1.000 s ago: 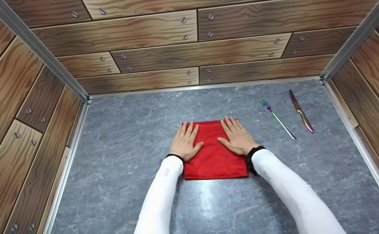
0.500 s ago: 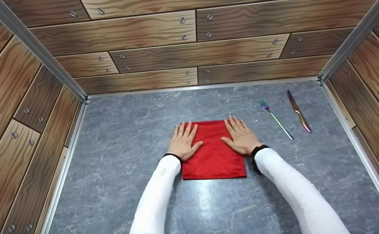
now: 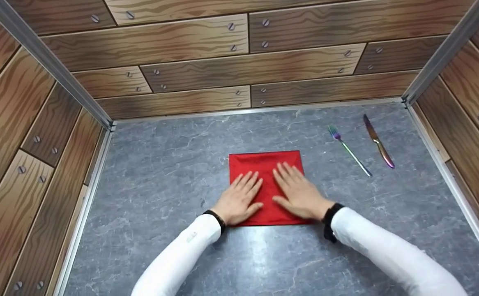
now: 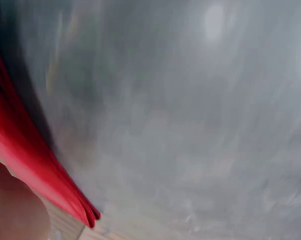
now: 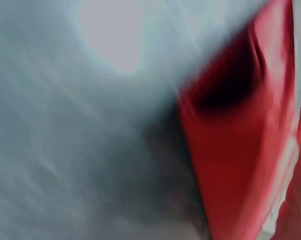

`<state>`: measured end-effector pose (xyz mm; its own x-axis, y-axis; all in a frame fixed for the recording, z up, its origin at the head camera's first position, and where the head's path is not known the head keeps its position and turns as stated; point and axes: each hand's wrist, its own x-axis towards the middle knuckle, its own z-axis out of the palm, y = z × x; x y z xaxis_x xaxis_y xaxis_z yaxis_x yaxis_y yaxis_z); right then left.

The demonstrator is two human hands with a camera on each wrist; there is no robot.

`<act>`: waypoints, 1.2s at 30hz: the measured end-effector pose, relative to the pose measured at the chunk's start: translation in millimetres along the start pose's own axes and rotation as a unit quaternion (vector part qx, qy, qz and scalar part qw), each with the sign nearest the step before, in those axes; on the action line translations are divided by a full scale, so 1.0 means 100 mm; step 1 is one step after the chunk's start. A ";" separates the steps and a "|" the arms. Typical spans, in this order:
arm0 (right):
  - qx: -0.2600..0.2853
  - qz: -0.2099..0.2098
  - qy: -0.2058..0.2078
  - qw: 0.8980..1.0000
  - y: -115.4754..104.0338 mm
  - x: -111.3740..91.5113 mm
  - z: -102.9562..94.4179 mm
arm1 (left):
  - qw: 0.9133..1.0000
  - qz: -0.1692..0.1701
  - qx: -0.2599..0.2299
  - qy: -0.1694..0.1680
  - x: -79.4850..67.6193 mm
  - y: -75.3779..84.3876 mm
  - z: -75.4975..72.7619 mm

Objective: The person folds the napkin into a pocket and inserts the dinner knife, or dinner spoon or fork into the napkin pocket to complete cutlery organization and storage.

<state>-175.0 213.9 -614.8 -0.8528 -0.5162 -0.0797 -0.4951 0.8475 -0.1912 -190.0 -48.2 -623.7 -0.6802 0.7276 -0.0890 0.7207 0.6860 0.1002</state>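
A red cloth (image 3: 266,162), folded into a near square, lies flat in the middle of the grey surface. My left hand (image 3: 239,199) rests on its near left part, fingers straight and pointing away from me. On the right part of the cloth lies my right hand (image 3: 299,193), fingers extended and thumb turned inward. A strip of red shows between the two thumbs. Layered folded edges of the cloth (image 4: 38,165) show in the left wrist view. The right wrist view is blurred and catches a corner of the cloth (image 5: 225,145) with a dark gap between its layers.
To the right of the cloth lie a rainbow-coloured fork (image 3: 349,151) and, beyond it, a matching knife (image 3: 378,141). Wood-patterned panels (image 3: 194,61) wall in the back and both sides. Metal strips (image 3: 87,205) run along the edges of the grey marbled surface (image 3: 161,172).
Both hands have slid toward me over the cloth, from its far edge to its nearer half. The far edge is now uncovered. Fork and knife have stayed put.
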 end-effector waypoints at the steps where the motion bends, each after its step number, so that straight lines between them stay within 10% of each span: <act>1: -0.006 -0.010 -0.003 1.000 -0.03 -0.04 0.03 | 1.000 0.002 0.004 -0.001 -0.02 0.01 0.03; 11: 0.012 -0.035 0.005 0.999 0.00 -0.21 0.24 | 1.000 -0.011 0.013 -0.006 -0.08 -0.03 0.24; 36: 0.054 -0.044 0.002 0.998 0.12 -0.28 0.31 | 1.000 -0.023 0.011 -0.001 -0.12 -0.02 0.25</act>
<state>-151.8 234.4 -645.6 -0.8079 -0.5867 -0.0547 -0.5470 0.7812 -0.3009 -180.2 -58.5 -648.1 -0.7132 0.6946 -0.0944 0.6908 0.7193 0.0737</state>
